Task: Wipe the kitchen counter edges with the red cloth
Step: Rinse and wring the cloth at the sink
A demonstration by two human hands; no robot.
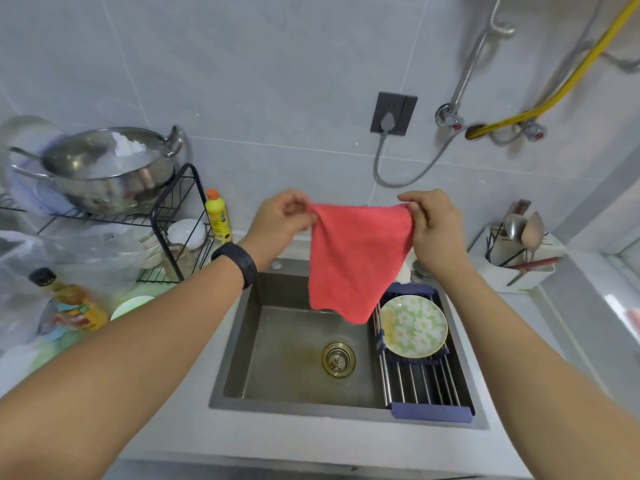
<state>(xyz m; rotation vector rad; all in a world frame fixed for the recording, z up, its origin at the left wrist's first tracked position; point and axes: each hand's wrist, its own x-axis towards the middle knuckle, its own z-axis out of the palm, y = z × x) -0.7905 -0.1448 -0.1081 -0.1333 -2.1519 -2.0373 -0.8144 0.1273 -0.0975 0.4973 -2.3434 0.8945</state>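
The red cloth [356, 258] hangs spread out in the air above the sink. My left hand [277, 223] pinches its upper left corner and my right hand [433, 230] pinches its upper right corner. The cloth's lower edge dangles over the back of the steel sink [294, 351]. The white counter [194, 427] runs round the sink, with its front edge near the bottom of the view.
A roll-up drying rack [422, 386] with a flowered plate [414, 325] covers the sink's right side. On the left stand a black wire dish rack [180, 216] with a steel wok, a yellow bottle [217, 216] and an oil bottle [71, 301]. A utensil holder [519, 258] sits at the right.
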